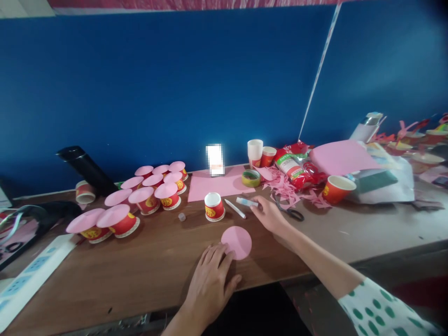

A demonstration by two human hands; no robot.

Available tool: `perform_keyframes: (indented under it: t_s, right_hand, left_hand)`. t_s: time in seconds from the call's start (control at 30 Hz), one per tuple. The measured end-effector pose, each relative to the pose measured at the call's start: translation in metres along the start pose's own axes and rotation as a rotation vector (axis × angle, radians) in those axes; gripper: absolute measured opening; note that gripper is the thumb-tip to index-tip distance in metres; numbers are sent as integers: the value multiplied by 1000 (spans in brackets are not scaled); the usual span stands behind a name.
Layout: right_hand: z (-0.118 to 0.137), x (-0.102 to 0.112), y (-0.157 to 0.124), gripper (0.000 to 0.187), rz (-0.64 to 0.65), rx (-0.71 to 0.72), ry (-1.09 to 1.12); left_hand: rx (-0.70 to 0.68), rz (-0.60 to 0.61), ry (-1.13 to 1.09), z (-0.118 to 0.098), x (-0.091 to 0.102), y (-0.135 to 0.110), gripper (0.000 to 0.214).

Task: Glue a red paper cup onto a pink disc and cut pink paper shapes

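My left hand (211, 276) lies on the table with its fingers stretched out, the fingertips at the left edge of a flat pink paper circle (237, 242). Beyond the circle, my right hand (269, 214) pinches the end of a small white and light-blue glue stick (246, 201), which points left. Just left of it rests a white marker (235, 208). A red paper cup (214, 207) stands upside down near the marker. On the wood to its left sits a small clear cap (182, 217).
Several upside-down red cups topped with pink circles (167, 191) stand at left. Behind are pink sheet paper (198, 184), a tape roll (251, 178) and a phone (215, 159). Scissors (294, 214), paper shreds (280, 184) and an orange-red cup (338, 190) lie right. A power strip (35, 270) is at left.
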State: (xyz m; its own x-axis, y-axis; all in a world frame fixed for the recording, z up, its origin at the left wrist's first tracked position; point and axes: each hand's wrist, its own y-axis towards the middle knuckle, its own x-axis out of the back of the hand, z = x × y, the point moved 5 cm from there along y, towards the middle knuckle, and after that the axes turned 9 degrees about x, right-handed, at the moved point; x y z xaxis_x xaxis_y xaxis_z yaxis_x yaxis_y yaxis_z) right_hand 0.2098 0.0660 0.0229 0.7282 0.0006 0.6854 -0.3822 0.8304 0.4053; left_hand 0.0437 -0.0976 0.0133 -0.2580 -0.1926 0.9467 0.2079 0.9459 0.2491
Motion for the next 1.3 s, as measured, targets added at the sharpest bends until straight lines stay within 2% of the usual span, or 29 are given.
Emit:
perform_keyframes:
  t_s: [0.13, 0.23, 0.4, 0.5, 0.7, 0.87, 0.97, 1.03, 1.3]
  right_hand:
    - [12, 3, -16, 22, 13, -100, 479]
    - [22, 2, -29, 25, -23, -193, 757]
    - [31, -6, -45, 25, -87, -291, 951]
    - [34, -12, -48, 26, -84, -246, 914]
    - [40, -12, -53, 29, -35, -198, 694]
    - [69, -4, -56, 20, 69, 134, 284]
    - [82, -9, -59, 26, 138, 313, 175]
    - [86, -14, -60, 32, 171, 381, 131]
    - [84, -22, -61, 36, 258, 402, 39]
  left_hand:
    - [-23, -20, -10, 0, -2, 0, 44]
    - [-41, -43, -15, -1, -2, -1, 42]
    - [-10, -50, -24, -2, 1, -1, 37]
    - [14, -36, -47, -2, 3, -1, 35]
    - [-11, -47, -65, -3, 1, -2, 38]
    - [-8, -48, -50, 0, -5, -4, 38]
    - [-10, -48, -46, 0, -6, -4, 40]
    - [4, -41, -50, 0, -5, -4, 40]
    - [32, -36, -66, 0, -4, -2, 42]
